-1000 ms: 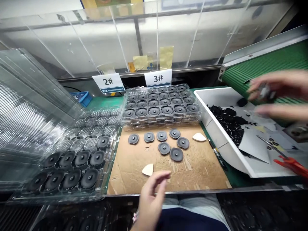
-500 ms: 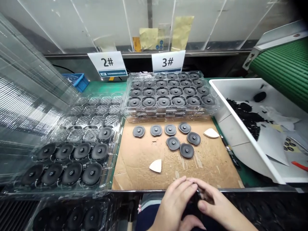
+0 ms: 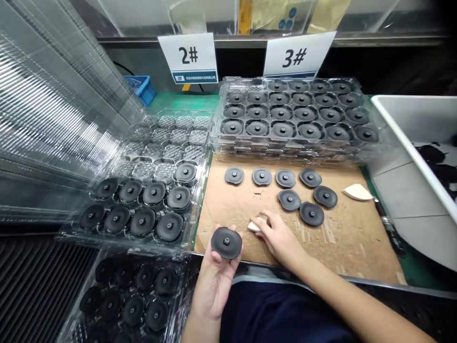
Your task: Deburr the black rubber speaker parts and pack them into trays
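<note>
Your left fingers (image 3: 216, 257) curl up behind a dark rubber disc (image 3: 226, 243), cradling it face-up above your open left hand (image 3: 214, 290), just over the front edge of a cardboard sheet (image 3: 342, 252). Your right fingers (image 3: 264, 220) lie pressed together over a cream triangular wedge (image 3: 254, 226) on that sheet; you can't tell whether they pinch it. From your right hand (image 3: 282, 240), seven more discs (image 3: 289, 200) lie just ahead, below a clear tray (image 3: 217, 138) of seated discs.

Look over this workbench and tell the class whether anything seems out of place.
The stack of clear plastic trays at the left leans steeply over the part-filled tray, so it looks unsteady. Seven dark discs also lie loose on the cardboard sheet, outside any tray pocket.
</note>
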### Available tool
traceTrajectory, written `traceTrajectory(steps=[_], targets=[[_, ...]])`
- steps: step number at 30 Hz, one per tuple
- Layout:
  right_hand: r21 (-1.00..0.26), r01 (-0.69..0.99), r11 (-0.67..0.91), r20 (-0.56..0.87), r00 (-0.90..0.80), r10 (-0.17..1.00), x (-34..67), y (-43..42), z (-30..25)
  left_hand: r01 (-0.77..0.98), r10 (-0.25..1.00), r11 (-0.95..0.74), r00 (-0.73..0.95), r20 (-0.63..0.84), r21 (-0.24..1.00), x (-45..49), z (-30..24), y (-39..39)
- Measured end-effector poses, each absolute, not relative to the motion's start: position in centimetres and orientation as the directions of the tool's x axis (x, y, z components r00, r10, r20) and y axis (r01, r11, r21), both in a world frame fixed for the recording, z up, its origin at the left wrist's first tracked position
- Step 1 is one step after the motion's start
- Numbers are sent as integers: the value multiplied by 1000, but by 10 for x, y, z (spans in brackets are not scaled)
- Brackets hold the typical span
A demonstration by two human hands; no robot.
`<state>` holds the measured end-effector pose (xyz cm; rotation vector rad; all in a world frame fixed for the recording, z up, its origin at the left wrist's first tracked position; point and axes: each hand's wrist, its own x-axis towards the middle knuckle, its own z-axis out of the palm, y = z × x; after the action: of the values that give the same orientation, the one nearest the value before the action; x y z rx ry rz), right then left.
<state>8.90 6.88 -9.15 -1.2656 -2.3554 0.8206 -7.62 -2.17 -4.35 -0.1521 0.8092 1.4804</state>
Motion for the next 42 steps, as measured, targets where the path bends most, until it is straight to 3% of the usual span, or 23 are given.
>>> traceTrajectory(steps=[5,10,14,16,19,23,28,32,34,36,38,40,42], targets=[[-709,594,380,80,-468,880,95,67,-79,-915,842,148,-82,-533,375,-69,-35,-16],[-774,522,358,55,-508,860,116,41,-64,-883,853,212,-41,-520,418,-59,-30,-9],[-810,522,269,60,-382,922,121,45,-20,-845,871,252,-14,-492,471,-41,-23,-2],[-838,435,330,191,-332,924,117,49,11,-817,876,277,-1,-481,506,-27,-17,1],[-797,323,510,354,-435,828,114,49,46,-802,852,357,69,-519,480,-7,-9,2],[-841,320,436,163,-618,769,124,51,54,-785,841,363,44,-540,502,13,-3,3],[-790,307,531,410,-379,829,147,45,49,-720,858,422,121,-500,551,27,3,6],[-901,232,366,199,-530,824,167,40,53,-717,869,415,129,-478,560,33,4,8],[-890,279,360,214,-441,872,170,44,52,-685,855,451,147,-498,572,39,5,10],[-847,295,443,344,-333,878,171,48,50,-653,842,488,175,-511,580,44,7,12],[-833,233,502,406,-360,840,176,47,50,-653,838,494,183,-514,574,44,12,12],[-870,172,462,329,-497,803,187,42,53,-659,829,503,186,-527,559,42,15,10],[-893,240,382,197,-556,808,201,37,57,-664,824,512,199,-531,546,40,15,9]])
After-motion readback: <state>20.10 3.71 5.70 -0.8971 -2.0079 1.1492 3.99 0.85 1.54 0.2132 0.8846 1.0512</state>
